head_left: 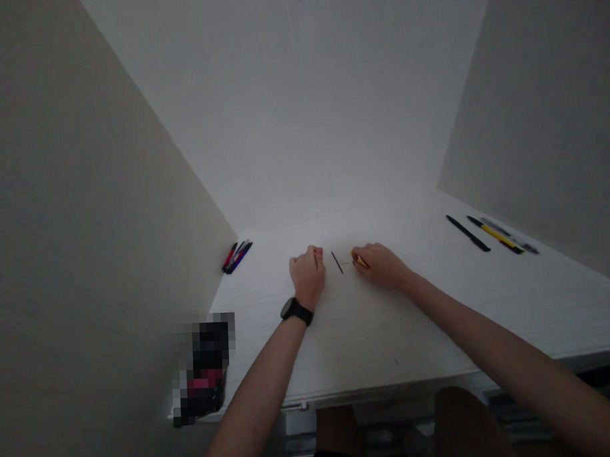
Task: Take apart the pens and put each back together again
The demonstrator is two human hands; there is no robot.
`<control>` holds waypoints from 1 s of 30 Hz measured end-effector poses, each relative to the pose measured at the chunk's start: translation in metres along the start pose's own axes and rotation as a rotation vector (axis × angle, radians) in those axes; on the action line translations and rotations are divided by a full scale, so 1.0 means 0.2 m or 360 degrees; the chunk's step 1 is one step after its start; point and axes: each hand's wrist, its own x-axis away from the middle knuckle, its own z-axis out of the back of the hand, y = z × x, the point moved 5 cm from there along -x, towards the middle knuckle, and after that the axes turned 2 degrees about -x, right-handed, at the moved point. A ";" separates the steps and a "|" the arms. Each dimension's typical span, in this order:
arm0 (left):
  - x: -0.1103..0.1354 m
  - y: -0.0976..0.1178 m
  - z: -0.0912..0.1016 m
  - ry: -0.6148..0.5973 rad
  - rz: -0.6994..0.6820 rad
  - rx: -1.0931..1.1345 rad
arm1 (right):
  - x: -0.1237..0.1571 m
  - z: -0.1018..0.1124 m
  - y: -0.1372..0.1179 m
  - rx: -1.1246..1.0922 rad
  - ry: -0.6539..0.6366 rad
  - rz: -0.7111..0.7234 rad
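Note:
My left hand, with a black watch on its wrist, rests on the white table with its fingers curled closed. Whatever it pinches is too small and hidden to name. To its right, my right hand is closed around a yellow pen part, mostly covered by the fingers. In the gap between the hands a thin dark stick, like a pen refill, lies at a slant, touching neither hand. Beside it is a tiny thin piece, too small to make out.
Several pens, red and dark blue among them, lie bunched by the left wall. Near the right wall lie a black pen, a yellow and black pen and a grey pen. A blurred-out dark object stands at the table's left front corner.

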 end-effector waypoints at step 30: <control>-0.03 -0.33 -0.02 -0.0308 0.0521 -0.0353 | 0.05 0.05 0.27 -0.0080 0.0263 -0.1241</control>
